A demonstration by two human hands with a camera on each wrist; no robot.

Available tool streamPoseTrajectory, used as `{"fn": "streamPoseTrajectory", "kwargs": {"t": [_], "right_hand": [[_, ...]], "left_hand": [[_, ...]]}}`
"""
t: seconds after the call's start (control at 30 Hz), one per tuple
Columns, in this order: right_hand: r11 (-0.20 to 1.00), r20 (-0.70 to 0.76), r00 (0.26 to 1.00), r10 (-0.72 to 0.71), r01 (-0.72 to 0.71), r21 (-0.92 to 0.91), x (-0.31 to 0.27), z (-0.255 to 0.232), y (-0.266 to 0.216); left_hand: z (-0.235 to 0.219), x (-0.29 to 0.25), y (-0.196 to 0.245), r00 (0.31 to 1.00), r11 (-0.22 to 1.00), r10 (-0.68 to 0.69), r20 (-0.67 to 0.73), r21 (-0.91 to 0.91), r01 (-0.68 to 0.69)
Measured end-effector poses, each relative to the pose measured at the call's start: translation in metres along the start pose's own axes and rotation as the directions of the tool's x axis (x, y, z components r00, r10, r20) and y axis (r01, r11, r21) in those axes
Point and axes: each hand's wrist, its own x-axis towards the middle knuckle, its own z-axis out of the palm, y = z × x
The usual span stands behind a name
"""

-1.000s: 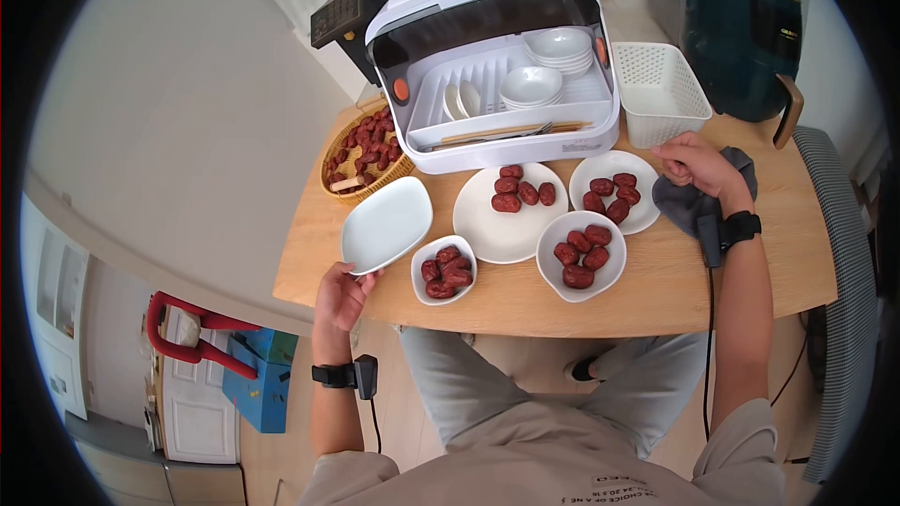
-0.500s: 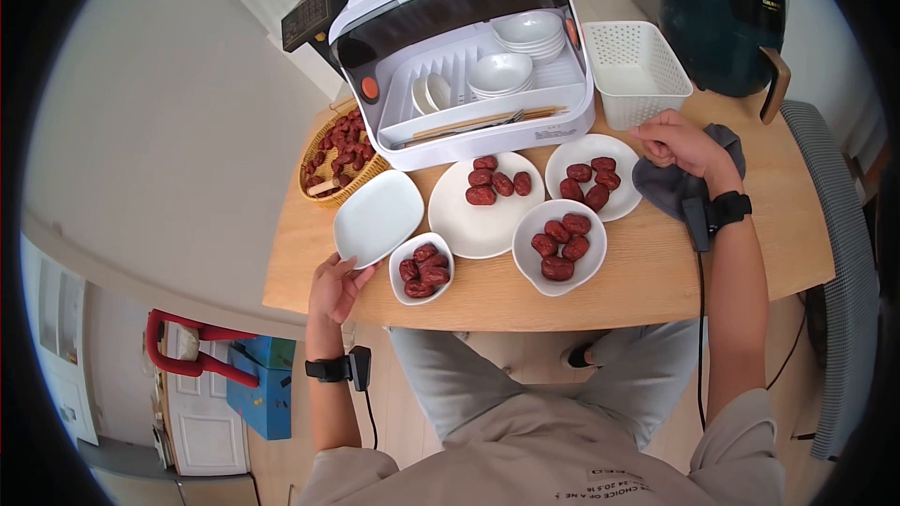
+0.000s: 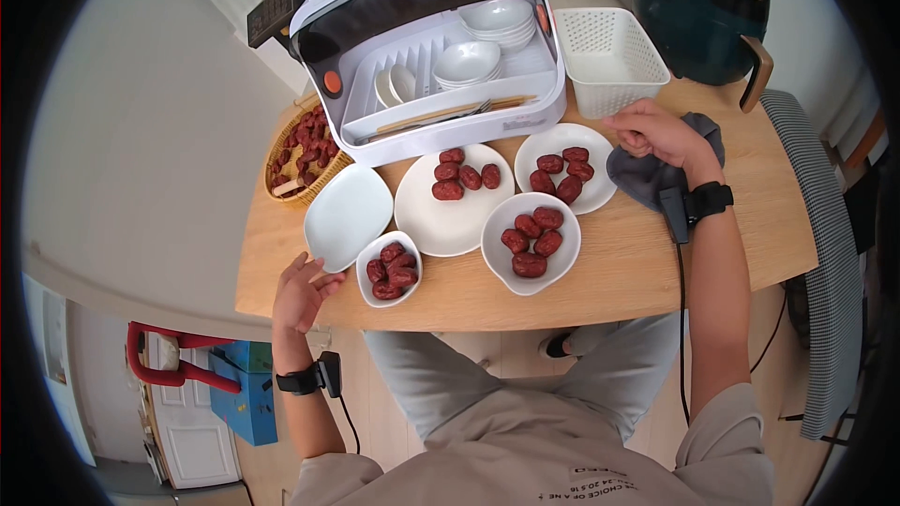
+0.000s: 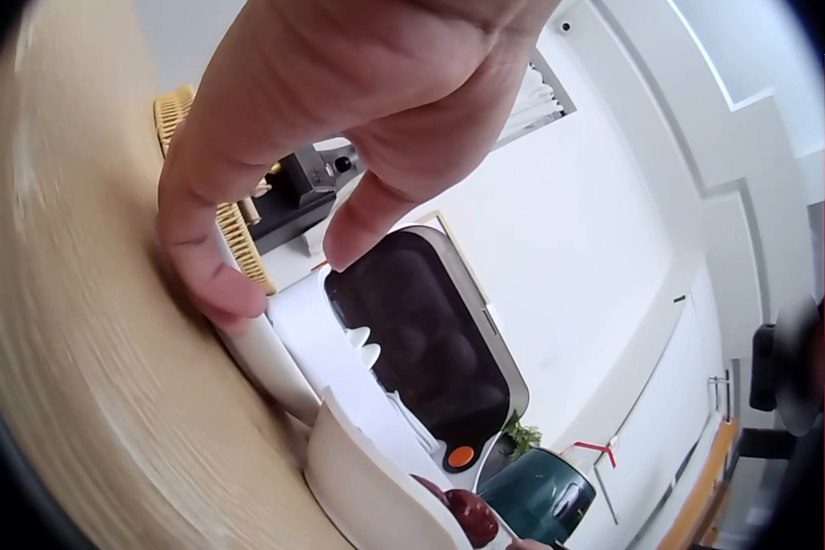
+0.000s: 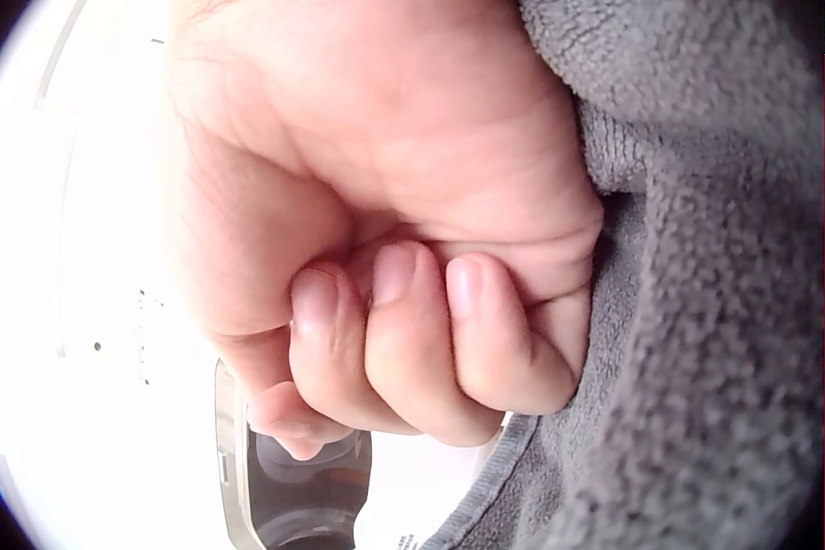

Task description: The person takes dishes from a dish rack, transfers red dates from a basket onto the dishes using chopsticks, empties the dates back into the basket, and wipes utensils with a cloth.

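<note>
The pale plate (image 3: pixel 348 211) now sits closer to the big plate (image 3: pixel 442 227), on its left. The left hand (image 3: pixel 299 298), thumb and fingers apart, touches it, perhaps for steadying. Right of the big plate, the right hand (image 3: pixel 658 137), curled into an empty-looking fist, rests on the cloth (image 3: pixel 637 183).

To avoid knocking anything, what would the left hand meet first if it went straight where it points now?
Most likely the pale blue plate; the left hand is at its near edge, though contact is unclear.

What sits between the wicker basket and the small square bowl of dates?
The pale rectangular plate lies between basket and bowl, as the head view shows.
</note>
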Motion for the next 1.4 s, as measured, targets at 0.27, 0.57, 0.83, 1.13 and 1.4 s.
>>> {"fn": "streamPoseTrajectory", "kwargs": {"t": [0.27, 0.57, 0.83, 1.13, 1.4], "right_hand": [[1.000, -0.058, 0.998, -0.021, 0.020, -0.016, 0.003, -0.002, 0.008], [0.996, -0.065, 0.997, -0.039, 0.033, -0.086, 0.004, 0.002, 0.006], [0.997, -0.040, 0.999, -0.036, 0.033, -0.065, 0.005, -0.002, 0.008], [0.999, -0.050, 0.999, -0.019, 0.016, -0.050, 0.003, 0.001, 0.004], [0.999, -0.025, 1.000, 0.012, -0.011, 0.047, 0.001, -0.003, 0.006]], "left_hand": [[0.026, -0.044, -0.026, 0.956, 0.978, 0.179, -0.230, 0.149, -0.147], [0.073, -0.055, -0.044, 0.990, 0.990, 0.133, -0.042, 0.054, -0.131], [0.075, -0.051, -0.045, 0.993, 0.985, 0.115, -0.032, -0.129, -0.118], [0.020, -0.020, 0.007, 0.975, 0.923, 0.214, 0.059, -0.338, -0.182], [-0.003, 0.070, 0.077, 0.869, 0.853, 0.443, -0.219, -0.195, -0.484]]}}
